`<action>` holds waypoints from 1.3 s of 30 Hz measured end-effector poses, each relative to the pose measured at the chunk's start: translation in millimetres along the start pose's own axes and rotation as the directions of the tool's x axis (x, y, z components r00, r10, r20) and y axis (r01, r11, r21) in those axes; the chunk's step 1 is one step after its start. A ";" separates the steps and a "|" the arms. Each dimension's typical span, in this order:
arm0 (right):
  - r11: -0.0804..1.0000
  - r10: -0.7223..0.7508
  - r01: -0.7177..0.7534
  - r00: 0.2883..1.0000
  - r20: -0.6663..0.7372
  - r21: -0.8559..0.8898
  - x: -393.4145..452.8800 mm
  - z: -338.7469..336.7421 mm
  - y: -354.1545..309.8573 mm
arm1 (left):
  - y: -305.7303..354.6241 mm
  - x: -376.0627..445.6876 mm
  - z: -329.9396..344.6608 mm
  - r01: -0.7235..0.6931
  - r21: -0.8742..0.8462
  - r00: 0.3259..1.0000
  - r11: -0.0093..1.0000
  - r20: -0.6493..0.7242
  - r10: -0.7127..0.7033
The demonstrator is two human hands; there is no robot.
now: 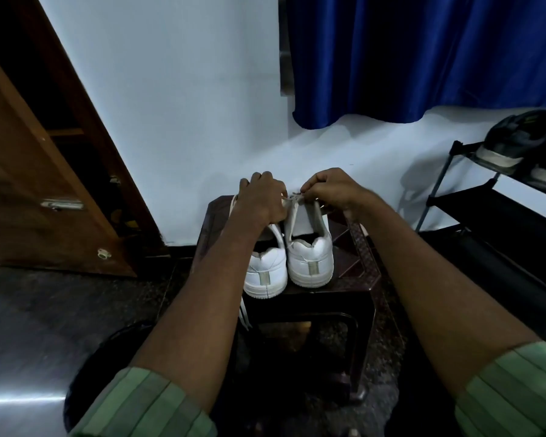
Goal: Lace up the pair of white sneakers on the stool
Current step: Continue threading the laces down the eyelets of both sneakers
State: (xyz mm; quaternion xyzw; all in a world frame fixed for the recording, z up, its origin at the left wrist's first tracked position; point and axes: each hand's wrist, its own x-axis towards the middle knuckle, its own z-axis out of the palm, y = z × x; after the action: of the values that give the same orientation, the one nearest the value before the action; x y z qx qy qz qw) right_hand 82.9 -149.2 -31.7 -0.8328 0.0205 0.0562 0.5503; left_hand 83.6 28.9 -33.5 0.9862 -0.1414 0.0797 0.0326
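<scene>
Lacing seems underway on the right white leather sneaker (309,260) on the dark plastic stool (353,247): both the left hand (262,200) and right hand (331,189) pinch the white lace (292,200) between their grips, so next it likely needs threading through an eyelet.

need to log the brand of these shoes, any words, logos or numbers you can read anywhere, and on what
None can be read.
White sneakers: heel tabs are plain pale strips, no lettering visible.
Dark shoe on the rack: any marking is too blurred to read.
Stool, door, curtain: no text shows.
</scene>
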 end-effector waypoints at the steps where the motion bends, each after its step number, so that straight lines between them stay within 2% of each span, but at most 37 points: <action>1: 1.000 0.010 -0.010 1.000 0.006 0.027 -0.4 -0.5 -0.5 | -0.7 0.1 0.2 -0.011 0.029 1.000 1.000 -0.014 0.011; 4: 0.995 0.034 -0.035 0.999 0.010 0.091 -1.0 -0.8 -0.9 | -0.7 0.3 -2.0 -0.014 0.025 0.999 1.000 -0.043 0.015; 6: 0.996 0.018 -0.019 1.000 0.013 0.085 -2.9 -0.8 -1.7 | 0.6 1.8 -7.0 0.060 -0.107 0.998 0.992 0.037 -0.056; 7: 0.998 0.001 -0.001 1.000 0.009 0.065 -4.8 -0.9 -3.3 | 1.3 3.3 -10.8 0.124 -0.232 0.990 0.965 0.095 -0.104; 8: 0.999 -0.023 0.023 1.000 0.004 0.038 -7.2 -0.3 -5.4 | 0.9 4.8 -14.8 0.198 -0.390 0.976 0.899 0.165 -0.143; 9: 0.999 -0.052 0.052 0.999 0.000 0.015 -9.1 0.7 -7.5 | 0.4 5.9 -18.1 0.243 -0.560 0.968 0.792 0.195 -0.158; 11: 0.994 -0.108 0.107 0.994 0.009 0.007 -9.9 3.3 -11.1 | 2.0 4.6 -27.1 0.223 -0.810 0.973 0.543 0.149 -0.177; 13: 0.991 -0.122 0.119 0.991 0.054 0.057 -11.0 7.3 -15.2 | 3.0 1.6 -34.6 0.163 -0.932 0.976 0.325 0.103 -0.193; 14: 0.989 -0.113 0.105 0.990 0.080 0.107 -11.1 9.0 -16.7 | 2.5 1.8 -36.0 0.141 -0.948 0.976 0.286 0.085 -0.199; 17: 0.947 -0.074 0.055 0.996 0.048 0.316 -9.2 10.2 -20.2 | 0.4 1.1 -35.6 0.102 -0.938 0.977 0.331 0.031 -0.213; 20: 0.807 0.063 0.014 0.992 -0.109 0.590 -3.2 6.9 -17.2 | -2.0 1.0 -34.0 0.109 -0.949 0.978 0.297 0.049 -0.203; 21: 0.781 0.112 0.019 0.979 -0.170 0.624 -1.8 6.7 -15.7 | -2.0 0.6 -34.2 0.113 -0.949 0.977 0.293 0.053 -0.206; 22: 0.806 0.123 0.043 0.963 -0.239 0.590 -1.3 6.3 -14.2 | -1.8 1.1 -34.0 0.109 -0.939 0.976 0.326 0.039 -0.217; 24: 0.904 -0.005 0.131 0.955 -0.296 0.407 -1.7 4.8 -13.1 | -1.8 4.0 -30.9 0.073 -0.854 0.974 0.515 -0.049 -0.220; 25: 0.923 -0.091 0.172 0.966 -0.241 0.344 -3.8 4.0 -14.4 | -0.8 4.7 -29.0 0.058 -0.786 0.975 0.616 -0.089 -0.205; 27: 0.937 -0.211 0.229 0.973 -0.092 0.265 -9.3 4.7 -19.1 | 2.3 5.3 -25.5 0.029 -0.708 0.975 0.706 -0.134 -0.175; 28: 0.939 -0.235 0.250 0.968 -0.087 0.236 -9.9 5.1 -21.4 | 3.0 4.8 -25.3 0.021 -0.697 0.975 0.717 -0.145 -0.169; 29: 0.940 -0.222 0.252 0.964 -0.147 0.230 -8.3 5.7 -22.0 | 3.0 4.4 -26.2 0.021 -0.698 0.974 0.716 -0.148 -0.172; 31: 0.938 -0.067 0.177 0.936 -0.346 0.298 -0.7 2.8 -16.7 | 1.6 3.8 -27.7 0.025 -0.733 0.970 0.680 -0.147 -0.195; 33: 0.948 0.087 0.100 0.832 -0.548 0.302 9.0 -2.9 -4.1 | -1.2 3.9 -29.5 0.029 -0.776 0.958 0.630 -0.158 -0.239; 34: 0.973 0.076 0.076 0.787 -0.612 0.219 10.7 -5.6 0.7 | -2.9 4.2 -30.4 0.027 -0.785 0.951 0.618 -0.170 -0.258; 35: 0.989 0.000 0.088 0.803 -0.596 0.119 10.2 -7.2 3.1 | -3.8 4.9 -30.2 0.022 -0.785 0.947 0.620 -0.182 -0.264; 36: 0.987 -0.098 0.146 0.864 -0.495 0.060 7.0 -6.5 1.3 | -4.1 5.5 -29.7 0.017 -0.774 0.947 0.633 -0.190 -0.258; 37: 0.975 -0.178 0.211 0.927 -0.329 0.065 2.0 -4.9 -3.4 | -3.8 5.9 -28.5 0.013 -0.754 0.951 0.657 -0.195 -0.242; 38: 0.962 -0.230 0.249 0.960 -0.159 0.109 -4.0 -4.0 -8.6 | -1.9 5.8 -27.8 0.005 -0.730 0.955 0.683 -0.199 -0.219; 39: 0.954 -0.263 0.267 0.964 -0.044 0.137 -10.4 -1.4 -14.9 | 0.5 5.5 -27.6 -0.010 -0.713 0.959 0.701 -0.206 -0.195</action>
State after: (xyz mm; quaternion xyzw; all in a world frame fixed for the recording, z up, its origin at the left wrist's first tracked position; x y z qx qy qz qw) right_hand 74.1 -144.9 -16.3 -0.7874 -0.0803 -0.0303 0.6105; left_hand 84.6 29.3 -5.4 0.8839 -0.1052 0.1491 0.4307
